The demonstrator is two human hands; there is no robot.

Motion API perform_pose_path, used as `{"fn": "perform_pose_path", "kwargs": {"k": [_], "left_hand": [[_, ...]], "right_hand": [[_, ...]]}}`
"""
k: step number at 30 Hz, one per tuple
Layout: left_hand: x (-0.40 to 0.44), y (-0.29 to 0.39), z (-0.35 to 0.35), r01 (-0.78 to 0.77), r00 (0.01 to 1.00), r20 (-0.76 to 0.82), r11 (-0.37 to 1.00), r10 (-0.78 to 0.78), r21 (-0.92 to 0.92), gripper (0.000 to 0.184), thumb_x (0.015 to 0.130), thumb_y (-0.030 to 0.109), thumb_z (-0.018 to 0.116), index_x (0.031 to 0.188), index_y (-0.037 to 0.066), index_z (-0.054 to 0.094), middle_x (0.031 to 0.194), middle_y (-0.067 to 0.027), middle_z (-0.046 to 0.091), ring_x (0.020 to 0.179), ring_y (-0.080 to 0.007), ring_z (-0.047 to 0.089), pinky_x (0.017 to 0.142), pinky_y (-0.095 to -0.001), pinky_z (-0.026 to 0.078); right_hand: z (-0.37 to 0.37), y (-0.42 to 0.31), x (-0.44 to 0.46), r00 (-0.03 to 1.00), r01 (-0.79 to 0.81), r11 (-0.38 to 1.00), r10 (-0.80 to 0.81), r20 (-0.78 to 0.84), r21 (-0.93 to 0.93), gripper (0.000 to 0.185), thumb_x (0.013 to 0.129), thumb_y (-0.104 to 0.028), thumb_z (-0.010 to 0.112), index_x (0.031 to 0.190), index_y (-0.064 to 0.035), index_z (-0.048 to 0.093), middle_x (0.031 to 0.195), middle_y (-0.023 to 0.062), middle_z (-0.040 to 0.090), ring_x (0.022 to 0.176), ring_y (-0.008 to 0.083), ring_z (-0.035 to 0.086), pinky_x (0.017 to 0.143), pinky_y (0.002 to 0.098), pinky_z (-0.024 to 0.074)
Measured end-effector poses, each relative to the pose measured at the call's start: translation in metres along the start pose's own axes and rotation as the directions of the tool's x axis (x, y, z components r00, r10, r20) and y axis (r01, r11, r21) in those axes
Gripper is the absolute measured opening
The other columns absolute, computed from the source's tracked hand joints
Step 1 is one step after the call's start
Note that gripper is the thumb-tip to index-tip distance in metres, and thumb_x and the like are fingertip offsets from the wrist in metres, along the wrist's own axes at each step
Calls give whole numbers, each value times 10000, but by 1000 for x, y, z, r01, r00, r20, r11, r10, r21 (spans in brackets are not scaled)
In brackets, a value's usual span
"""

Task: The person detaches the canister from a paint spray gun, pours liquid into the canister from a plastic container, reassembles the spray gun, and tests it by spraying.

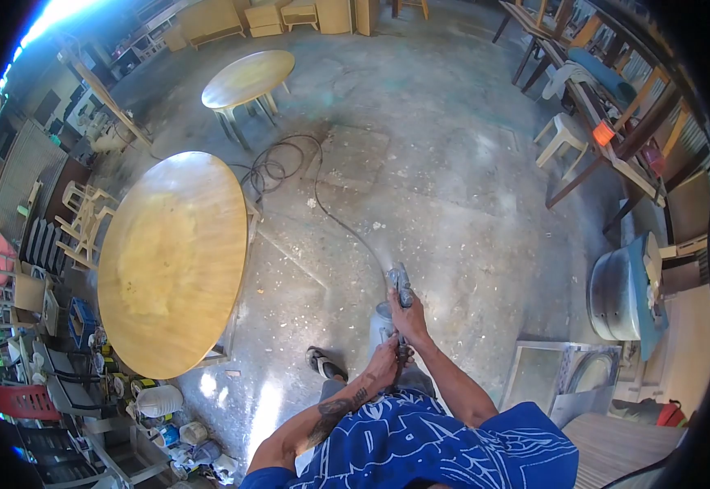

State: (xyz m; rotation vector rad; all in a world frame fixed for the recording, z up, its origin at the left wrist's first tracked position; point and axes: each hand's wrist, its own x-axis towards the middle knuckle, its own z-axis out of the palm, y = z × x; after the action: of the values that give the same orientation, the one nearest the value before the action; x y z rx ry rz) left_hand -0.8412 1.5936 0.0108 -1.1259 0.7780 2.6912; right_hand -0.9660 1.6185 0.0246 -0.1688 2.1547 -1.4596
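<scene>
A grey spray gun (402, 285) with a hose at its front end is held out before my body, above the concrete floor. The fingers of my right hand (408, 316) are wrapped round its upper part. Lower down and nearer my shirt, my left hand (383, 363) is closed on a dark part of the same tool or its hose; which one I cannot make out. A grey cup (380, 323) shows beside the hands. To the left stands a large round wooden tabletop (171, 269) with a glossy surface.
A hose (347, 224) runs across the floor to a coil near a smaller round table (249, 79). Cans and jars (159, 401) crowd the lower left. A white stool (563, 138) stands by a wooden rack at right. A metal drum (613, 293) and a framed panel are at lower right.
</scene>
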Motion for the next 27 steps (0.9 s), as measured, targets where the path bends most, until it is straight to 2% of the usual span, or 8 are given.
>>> {"fn": "perform_pose_path", "kwargs": {"k": [4, 6, 8, 10, 19, 22, 24, 27], "left_hand": [[1, 3, 0, 48, 998, -26, 999, -48, 9, 307, 1031, 365, 399, 1040, 80, 512, 779, -87, 622, 665, -220, 622, 593, -332, 492], [-1, 4, -3, -181, 983, 81, 925, 163, 335, 310, 1033, 366, 394, 1035, 79, 512, 782, -86, 623, 666, -220, 622, 596, -332, 493], [-1, 2, -6, -281, 960, 149, 843, 238, 459, 310, 1034, 363, 391, 1029, 79, 513, 782, -86, 622, 667, -220, 620, 598, -334, 494], [5, -3, -12, -263, 964, 142, 865, 223, 426, 305, 1035, 359, 392, 1027, 79, 513, 780, -85, 619, 667, -220, 616, 601, -337, 497], [5, -1, -11, -202, 978, 117, 926, 174, 318, 315, 1036, 351, 396, 1017, 63, 522, 799, -87, 609, 698, -221, 612, 614, -347, 510], [0, 6, -3, -79, 997, 26, 986, 76, 146, 334, 1041, 350, 385, 1056, 51, 534, 869, -100, 627, 756, -222, 623, 638, -343, 517], [-17, 17, 17, -257, 966, 79, 929, 244, 268, 359, 1042, 359, 381, 1122, 45, 537, 939, -102, 639, 805, -213, 629, 683, -331, 518], [-16, 24, 22, -141, 985, 121, 972, 119, 190, 407, 1042, 376, 380, 1219, 41, 528, 1016, -93, 651, 860, -192, 635, 753, -310, 511]], "right_hand": [[-5, -20, -7, 999, 32, 999, -33, -19, -23, 387, 928, -370, 610, 907, 16, 606, 671, 169, 613, 606, 274, 612, 562, 410, 445], [-4, -24, -9, 993, 98, 994, -102, -60, -56, 383, 927, -370, 609, 907, 13, 594, 677, 179, 617, 608, 294, 618, 565, 415, 449], [-2, -25, -9, 988, 127, 990, -131, -78, -61, 383, 926, -372, 609, 908, 10, 583, 686, 190, 622, 619, 317, 626, 571, 420, 453], [-2, -25, -9, 989, 121, 992, -123, -76, -38, 386, 925, -376, 609, 909, 7, 573, 697, 201, 627, 639, 342, 637, 580, 426, 458], [1, -19, -5, 993, 112, 992, -113, -28, -50, 361, 948, -339, 577, 994, 18, 596, 673, 152, 588, 606, 226, 564, 574, 395, 439], [1, -18, -2, 990, 127, 991, -129, -53, -38, 414, 922, -395, 606, 922, 19, 595, 730, 225, 631, 721, 350, 656, 629, 434, 473], [1, -10, 8, 999, 48, 999, -48, -10, 14, 403, 930, -389, 601, 882, 11, 590, 685, 177, 622, 629, 289, 640, 564, 416, 471], [-12, -16, 17, 976, -180, 960, 148, 157, 216, 348, 961, -393, 577, 788, -92, 542, 574, -7, 524, 426, 97, 485, 389, 280, 390]]}}
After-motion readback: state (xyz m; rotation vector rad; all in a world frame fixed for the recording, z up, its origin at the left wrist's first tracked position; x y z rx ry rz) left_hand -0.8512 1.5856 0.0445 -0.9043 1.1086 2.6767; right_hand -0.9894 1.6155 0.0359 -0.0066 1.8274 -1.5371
